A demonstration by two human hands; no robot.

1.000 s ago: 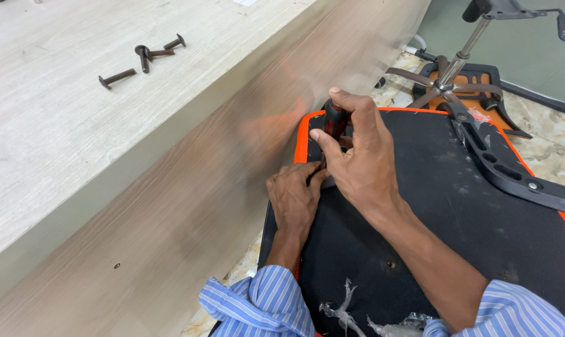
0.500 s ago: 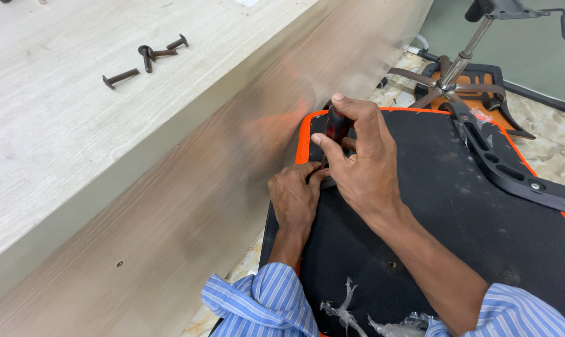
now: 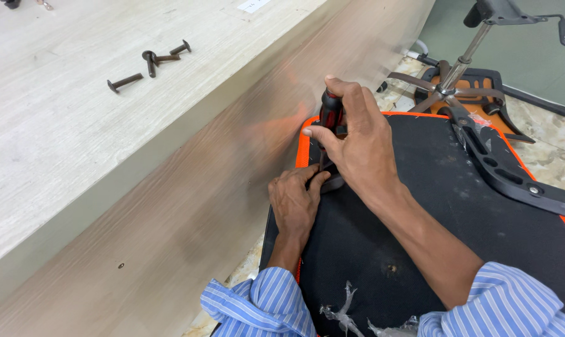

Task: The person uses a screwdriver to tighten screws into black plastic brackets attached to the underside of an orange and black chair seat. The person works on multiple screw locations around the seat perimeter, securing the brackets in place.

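My right hand [image 3: 356,140] grips the black and red handle of a screwdriver [image 3: 330,112], held upright over the near left corner of a black seat pad with an orange rim [image 3: 438,218]. My left hand [image 3: 295,200] rests below it on the pad, fingers pinched around the screwdriver's tip and a small dark part; what sits under the tip is hidden. A black plastic armrest bracket [image 3: 501,168] lies across the pad's right side.
Several dark bolts [image 3: 150,61] lie on the pale wooden table top [image 3: 76,143] to the left, whose side panel [image 3: 189,218] stands against the pad. A chair base and gas lift [image 3: 457,75] lie on the tiled floor beyond. Torn plastic scraps [image 3: 345,312] sit near my sleeves.
My hands and the screwdriver stay in nearly the same place; the right hand shifted only slightly on the handle.
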